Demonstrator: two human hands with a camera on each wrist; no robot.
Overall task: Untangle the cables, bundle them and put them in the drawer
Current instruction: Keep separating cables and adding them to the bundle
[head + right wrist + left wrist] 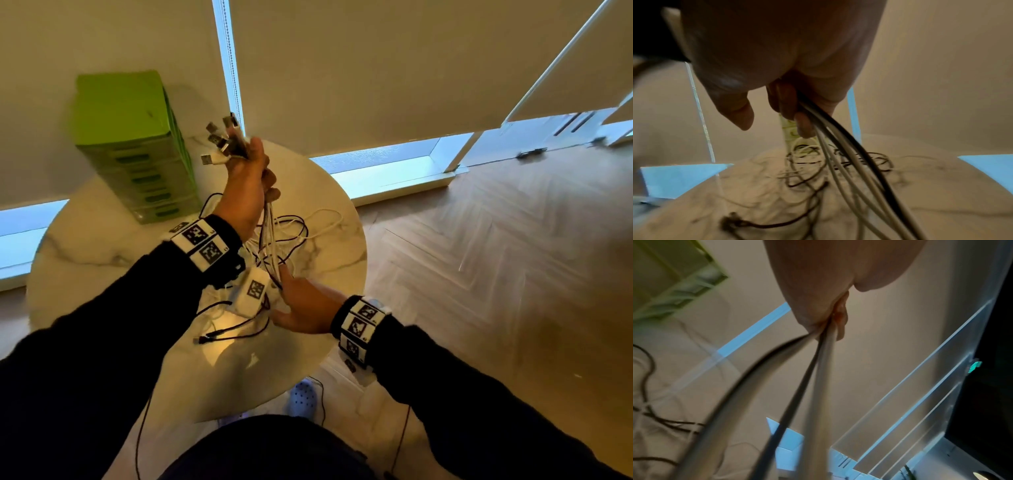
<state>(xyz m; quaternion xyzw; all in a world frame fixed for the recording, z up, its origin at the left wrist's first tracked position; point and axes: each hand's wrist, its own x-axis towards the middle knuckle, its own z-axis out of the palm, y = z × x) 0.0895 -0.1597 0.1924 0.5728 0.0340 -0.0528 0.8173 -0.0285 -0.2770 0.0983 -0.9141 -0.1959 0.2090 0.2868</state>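
Note:
My left hand (pixel 253 171) is raised above the table and grips a bunch of white and black cables just below their USB plugs (pixel 219 140), which fan out above the fist. The left wrist view shows the strands (pixel 818 386) leaving the closed left hand (pixel 824 308). They hang down to my right hand (pixel 298 301), lower and nearer me. Its fingers (pixel 801 123) curl round the same cables (pixel 849 154). The rest lies as a loose tangle (pixel 294 233) on the round marble table (pixel 102 274). A green drawer unit (pixel 137 147) stands at the back left, its drawers closed.
Black cable ends (pixel 219 334) trail on the table near its front edge. Wall and window blinds stand right behind the table. Wooden floor opens to the right. A light shoe (pixel 303 397) shows under the table's front edge.

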